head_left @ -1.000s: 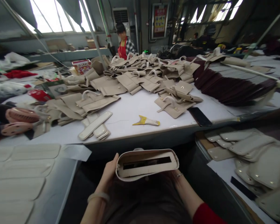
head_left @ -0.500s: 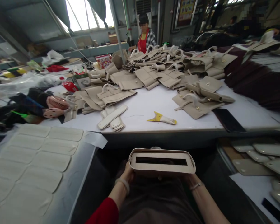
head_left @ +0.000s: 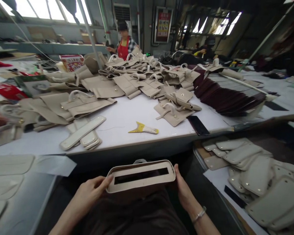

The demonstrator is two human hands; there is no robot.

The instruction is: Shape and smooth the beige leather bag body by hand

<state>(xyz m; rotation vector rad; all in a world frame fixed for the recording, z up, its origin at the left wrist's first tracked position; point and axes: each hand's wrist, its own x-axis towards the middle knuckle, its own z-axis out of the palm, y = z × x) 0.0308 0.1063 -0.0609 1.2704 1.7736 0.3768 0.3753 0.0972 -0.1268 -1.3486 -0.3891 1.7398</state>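
Observation:
A beige handbag (head_left: 143, 184) is in front of my body, with one narrow end facing up. That face is a rounded rectangle with a long dark slot. My left hand (head_left: 89, 191) grips its left end, thumb on the edge of the face and the other fingers partly hidden. At the opposite end, my right hand (head_left: 185, 191) presses along the side, thumb pointing up, fingers mostly hidden behind the bag. A pale loop, likely a handle (head_left: 140, 161), shows just beyond the far edge. The bag's lower part is hidden below the face.
On the white table (head_left: 127, 111) lie a yellow-and-white scraper-like tool (head_left: 144, 128), a dark phone (head_left: 198, 125), stacked pale strips (head_left: 83, 132) and heaped beige bags (head_left: 127, 85). Pale panels (head_left: 257, 169) are piled right, others (head_left: 9, 164) left. A person in a red apron (head_left: 122, 49) stands beyond.
My view has turned right. The bag has tilted, its right end now higher. My left hand has moved up onto its left end, and my right thumb now shows at the right side.

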